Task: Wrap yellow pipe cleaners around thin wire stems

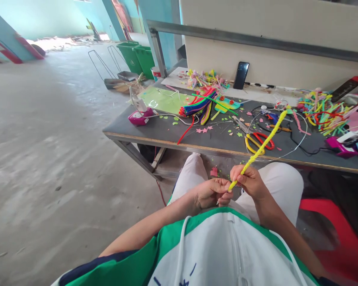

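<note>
A long stem wrapped in fuzzy yellow pipe cleaner [264,145] slants up from my lap over the table edge. My right hand [250,180] is closed around its lower part, thumb and fingers pinched together. At the bottom end, the fingertips of my left hand [216,191] pinch the yellow tip, where a bit of thin wire seems to stick out below. Near the upper end, a thin white wire [306,131] curves in a wide loop over the table. Scissors with red and yellow handles [258,143] lie behind the stem.
The grey table [122,129] holds a bundle of coloured pipe cleaners [198,104], piles of colourful pieces [325,111], a phone [241,75] leaning upright, a magenta device [141,116] and paper scraps. A red stool [325,206] is at right, green bins [137,57] at back left.
</note>
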Tool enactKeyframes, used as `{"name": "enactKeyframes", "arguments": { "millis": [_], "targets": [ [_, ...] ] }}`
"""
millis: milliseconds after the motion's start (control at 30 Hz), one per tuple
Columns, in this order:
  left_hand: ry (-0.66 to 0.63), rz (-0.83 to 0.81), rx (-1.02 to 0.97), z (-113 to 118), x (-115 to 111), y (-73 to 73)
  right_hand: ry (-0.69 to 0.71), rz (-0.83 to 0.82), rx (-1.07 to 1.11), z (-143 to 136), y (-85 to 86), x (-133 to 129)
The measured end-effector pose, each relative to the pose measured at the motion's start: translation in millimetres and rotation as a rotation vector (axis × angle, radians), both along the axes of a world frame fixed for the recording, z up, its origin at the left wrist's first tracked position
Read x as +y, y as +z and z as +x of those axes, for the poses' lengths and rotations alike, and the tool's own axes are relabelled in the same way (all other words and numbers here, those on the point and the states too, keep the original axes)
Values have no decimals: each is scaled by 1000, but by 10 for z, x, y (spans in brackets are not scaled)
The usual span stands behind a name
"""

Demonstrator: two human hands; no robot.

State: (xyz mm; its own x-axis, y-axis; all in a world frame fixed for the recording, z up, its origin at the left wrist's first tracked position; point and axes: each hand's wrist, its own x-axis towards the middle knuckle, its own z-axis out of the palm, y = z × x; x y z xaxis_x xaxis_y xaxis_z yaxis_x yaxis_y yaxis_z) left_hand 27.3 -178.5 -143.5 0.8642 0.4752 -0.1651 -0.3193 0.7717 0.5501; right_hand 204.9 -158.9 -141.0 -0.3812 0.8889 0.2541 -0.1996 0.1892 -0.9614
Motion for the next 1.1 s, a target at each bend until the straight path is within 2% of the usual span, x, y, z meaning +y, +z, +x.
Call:
{"name": "enactKeyframes", "arguments": {
  "millis": [200,333,433,567,800,1100],
  "targets": [
    [319,181,148,28,39,43,-156,-199,-4,-93,15,-34],
    [551,364,350,42,69,58,-297,-207,-140,-174,37,-88],
    [627,462,424,48,68,65,-375,-178,-244,-208,61,-130],
    [578,426,383,36,53,88,-367,-172,-232,-224,110,-156],
    [353,163,205,-3,73,70,-292,-169,-130,-210,149,-135],
    [131,-29,15,-16,61,16,-95,31,-161,-77,100,-70]
  ]
}}
